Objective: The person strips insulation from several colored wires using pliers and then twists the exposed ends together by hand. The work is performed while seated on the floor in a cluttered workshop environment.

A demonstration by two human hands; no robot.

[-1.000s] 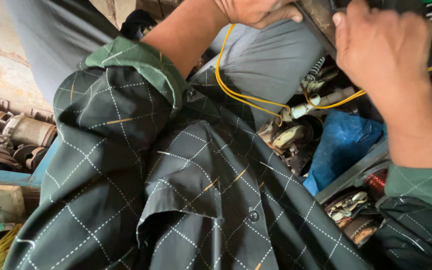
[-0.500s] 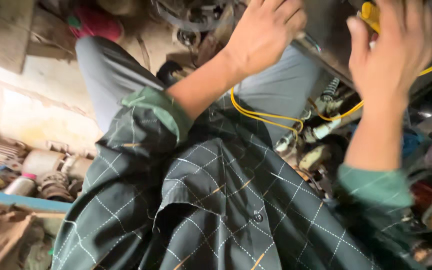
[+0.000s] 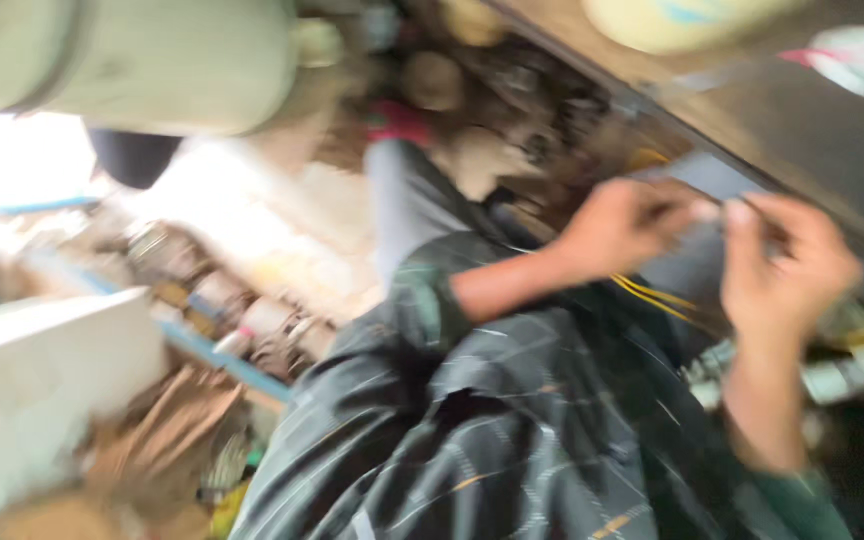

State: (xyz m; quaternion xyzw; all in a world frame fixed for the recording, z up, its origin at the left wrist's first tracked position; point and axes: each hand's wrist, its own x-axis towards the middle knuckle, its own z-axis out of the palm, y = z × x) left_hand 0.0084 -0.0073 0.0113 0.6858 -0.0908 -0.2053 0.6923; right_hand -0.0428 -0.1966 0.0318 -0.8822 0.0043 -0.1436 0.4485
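Yellow wire (image 3: 652, 296) runs in thin lines just under the left hand (image 3: 617, 228) and goes down toward the lap. It lies over the grey trouser leg (image 3: 407, 205), between the two hands. The picture is very blurry, so small things are hard to see.

The left hand is held out in front of the body, with its fingers (image 3: 680, 205) bent and pointing to the right hand (image 3: 787, 265). The right hand is close by, raised a little, and its fingers (image 3: 752, 215) bend back toward the left hand. The tips of both hands nearly meet, or do meet, at a small pale spot. I cannot tell if the fingers are pinched on something or just close together, because of the blur.

Both arms wear a dark green checked shirt (image 3: 512, 440) with thin light lines, and the sleeves are rolled up. Above the hands there is a dark slanted metal edge (image 3: 802, 140). To the right, below the right hand, sit some pale blurry parts (image 3: 832, 380) and a bit more yellow.

On the left side there is a white box shape (image 3: 42, 370), a blue strip (image 3: 222, 355), and a heap of small round metal pieces (image 3: 212, 300) on the floor. A big pale round thing (image 3: 152, 60) fills the top left corner.
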